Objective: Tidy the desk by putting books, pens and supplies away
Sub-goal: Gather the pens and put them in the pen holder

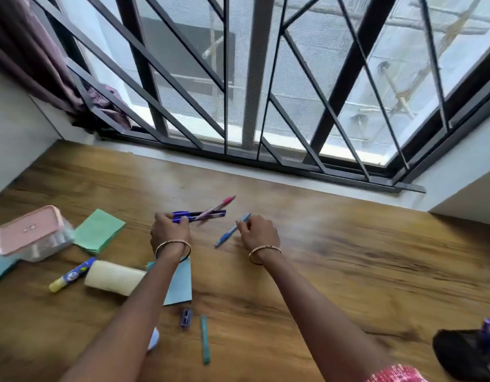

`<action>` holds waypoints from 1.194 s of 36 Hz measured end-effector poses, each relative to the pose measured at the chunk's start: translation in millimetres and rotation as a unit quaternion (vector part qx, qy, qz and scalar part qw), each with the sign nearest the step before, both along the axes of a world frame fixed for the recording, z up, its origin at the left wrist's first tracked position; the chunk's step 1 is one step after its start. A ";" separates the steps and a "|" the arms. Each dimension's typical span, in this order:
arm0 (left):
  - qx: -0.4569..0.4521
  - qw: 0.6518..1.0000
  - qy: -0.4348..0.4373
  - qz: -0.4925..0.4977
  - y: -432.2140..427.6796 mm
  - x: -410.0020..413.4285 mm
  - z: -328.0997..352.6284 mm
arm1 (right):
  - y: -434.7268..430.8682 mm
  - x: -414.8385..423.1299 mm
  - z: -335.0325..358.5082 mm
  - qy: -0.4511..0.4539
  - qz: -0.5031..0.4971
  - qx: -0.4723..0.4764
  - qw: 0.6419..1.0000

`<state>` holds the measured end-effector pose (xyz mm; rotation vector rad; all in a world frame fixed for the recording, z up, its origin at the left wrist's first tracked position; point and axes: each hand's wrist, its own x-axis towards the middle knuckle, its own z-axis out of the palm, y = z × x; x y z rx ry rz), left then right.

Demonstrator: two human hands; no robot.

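My left hand [169, 230] grips a bunch of pens [202, 214], dark blue ones and a pink one [217, 206], their tips pointing right over the wooden desk [348, 244]. My right hand [259, 232] pinches the upper end of a light blue pen [228, 233] that slants down to the left, its lower tip near the desk. A clear box with a pink lid [28, 230] stands at the far left, lid on.
Green paper [97, 230], a blue sheet [180, 282], a glue stick [71, 274] and a cream roll [114, 277] lie left of my arms. A sharpener [186, 317] and a teal pen [204, 339] lie near the front. A black holder [467, 357] stands at the lower right. A barred window [252, 78] runs behind.
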<state>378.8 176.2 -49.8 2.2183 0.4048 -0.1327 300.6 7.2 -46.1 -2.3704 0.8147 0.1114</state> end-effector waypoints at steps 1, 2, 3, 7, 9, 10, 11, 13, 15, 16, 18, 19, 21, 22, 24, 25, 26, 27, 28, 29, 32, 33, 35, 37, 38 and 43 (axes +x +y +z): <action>0.000 1.000 0.003 0.007 1.9 5.0 -0.2 | 2.4 6.2 -0.5 0.007 -0.020 0.001 1.000; 0.001 1.000 0.009 0.009 3.9 9.5 -1.4 | 4.3 11.2 -0.6 0.015 -0.038 0.004 0.999; 0.003 1.000 0.013 0.006 5.9 13.4 -2.9 | 5.8 15.3 -0.3 0.023 -0.051 0.007 0.998; 0.006 1.000 0.019 -0.009 14.3 23.5 -13.4 | 9.6 27.2 -1.4 0.060 -0.066 0.000 0.996; 0.009 1.000 0.021 -0.009 17.0 25.5 -16.4 | 10.9 30.1 -2.1 0.067 -0.075 -0.003 0.995; 0.009 1.000 0.021 -0.006 17.9 26.6 -17.5 | 11.2 31.1 -2.6 0.069 -0.080 -0.001 0.994; 0.008 1.000 0.022 -0.004 18.7 27.5 -17.9 | 11.4 32.1 -3.0 0.070 -0.086 0.003 0.994; 0.008 1.000 0.026 -0.003 19.9 30.4 -20.1 | 11.5 32.7 -2.0 0.073 -0.097 0.016 0.992; 0.017 0.999 0.032 -0.012 20.2 33.2 -21.2 | 11.1 33.0 -0.7 0.073 -0.106 0.028 0.991; 0.022 0.999 0.035 -0.015 20.0 34.5 -21.2 | 10.6 32.6 -0.1 0.074 -0.109 0.032 0.991; 0.023 0.999 0.042 -0.016 19.6 36.4 -20.8 | 10.3 30.3 -0.6 0.079 -0.109 0.040 0.990; 0.021 0.999 0.044 -0.016 20.0 37.1 -20.7 | 11.4 28.1 0.5 0.081 -0.105 0.048 0.990; 0.016 0.998 0.049 -0.019 22.2 36.9 -19.5 | 11.1 23.6 -3.3 0.076 -0.098 0.062 0.990; 0.015 0.998 0.047 -0.025 23.8 35.9 -19.1 | 9.6 20.4 -6.6 0.069 -0.096 0.066 0.991; 0.022 0.998 0.040 -0.046 27.2 32.1 -19.1 | 7.6 11.8 -11.2 0.054 -0.088 0.084 0.991; 0.031 0.997 0.036 -0.058 28.4 29.3 -19.3 | 7.2 6.4 -11.7 0.044 -0.086 0.095 0.991; 0.041 0.996 0.029 -0.069 29.4 26.4 -19.8 | 6.8 0.6 -12.0 0.034 -0.087 0.107 0.990; 0.052 0.995 0.018 -0.082 30.2 23.6 -20.5 | 6.3 -5.1 -11.8 0.021 -0.095 0.122 0.988; 0.064 0.993 0.002 -0.098 30.9 20.8 -21.7 | 5.2 -10.7 -12.4 0.012 -0.103 0.134 0.986; 0.076 0.990 -0.015 -0.115 31.3 17.9 -22.8 | 4.3 -16.4 -11.7 0.011 -0.105 0.143 0.984; 0.110 0.979 -0.061 -0.163 31.7 11.7 -21.7 | 0.0 -31.0 -8.7 0.011 -0.103 0.148 0.983; 0.121 0.974 -0.070 -0.177 31.6 10.6 -20.4 | -1.6 -35.5 -7.9 0.010 -0.104 0.147 0.984; 0.142 0.967 -0.077 -0.199 30.9 9.8 -18.0 | -4.8 -43.8 -8.2 0.004 -0.108 0.155 0.982; 0.149 0.963 -0.081 -0.211 30.4 8.6 -16.0 | -8.1 -50.1 -8.5 -0.014 -0.116 0.166 0.979; 0.145 0.962 -0.084 -0.216 30.1 7.3 -14.7 | -9.4 -52.8 -8.2 -0.026 -0.119 0.172 0.978; 0.091 0.964 -0.145 -0.202 34.0 -11.6 -4.0 | -13.0 -69.9 7.7 -0.090 -0.128 0.213 0.964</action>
